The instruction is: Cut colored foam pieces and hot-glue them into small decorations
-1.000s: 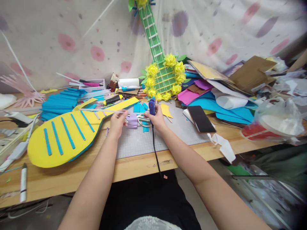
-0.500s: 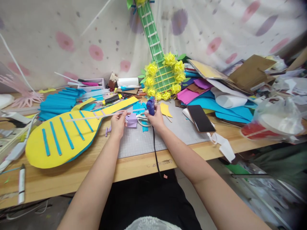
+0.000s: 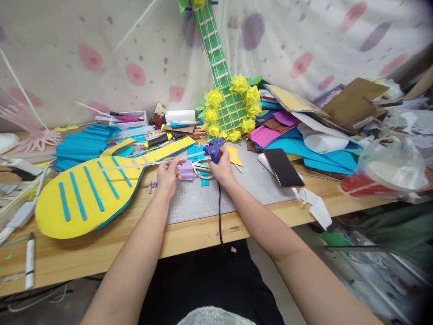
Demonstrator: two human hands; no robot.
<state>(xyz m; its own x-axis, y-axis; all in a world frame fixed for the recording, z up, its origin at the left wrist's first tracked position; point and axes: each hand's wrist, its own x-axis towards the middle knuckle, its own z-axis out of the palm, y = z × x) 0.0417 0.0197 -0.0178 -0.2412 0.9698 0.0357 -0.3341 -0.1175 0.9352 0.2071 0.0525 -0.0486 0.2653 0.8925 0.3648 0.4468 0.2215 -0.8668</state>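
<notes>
My left hand pinches a long, thin, translucent glue stick, its left part passing over the yellow cardboard guitar with blue strips. The stick's right end meets the rear of a blue glue gun; whether it sits inside I cannot tell. My right hand is closed around the gun's handle, and its black cord hangs over the table edge. Under the hands, scissors and lilac paper lie on the grey cutting mat.
Behind stands a green paper guitar with yellow flowers. A phone lies to the right, beside piled coloured paper and a bagged red-and-white tub. Pens and blue folded paper fill the back left. A marker lies front left.
The glue gun has turned sideways in my right hand, its rear now facing the glue stick. My left hand has shifted slightly right with the stick, bringing its end to the gun.
</notes>
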